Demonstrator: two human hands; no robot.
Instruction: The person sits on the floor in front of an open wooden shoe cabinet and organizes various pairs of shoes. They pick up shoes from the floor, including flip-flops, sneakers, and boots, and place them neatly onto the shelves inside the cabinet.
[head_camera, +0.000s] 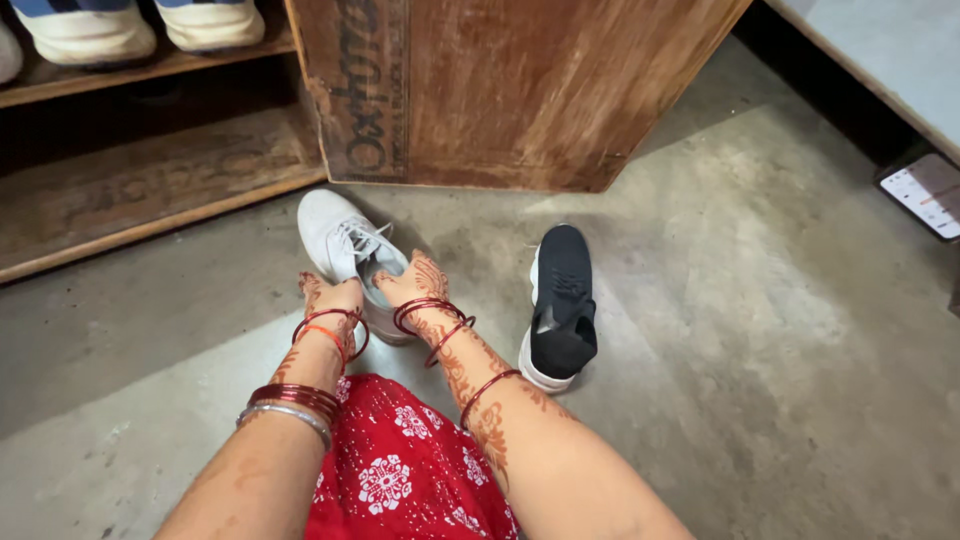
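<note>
A white lace-up sneaker (336, 232) lies on the concrete floor in front of me, toe pointing away. My left hand (330, 297) grips its near left side by the heel. My right hand (414, 281) holds the right side of the shoe's opening. Both wrists carry red bangles and henna patterns. A black knit sneaker with a white sole (561, 302) lies to the right of my right arm, untouched.
A wooden crate (500, 90) stands just behind the shoes. To the left is a low wooden shoe rack (130, 190) with pale shoes (90, 30) on its upper shelf. A phone (925, 195) lies at the right edge. Red patterned cloth (400, 470) covers my lap.
</note>
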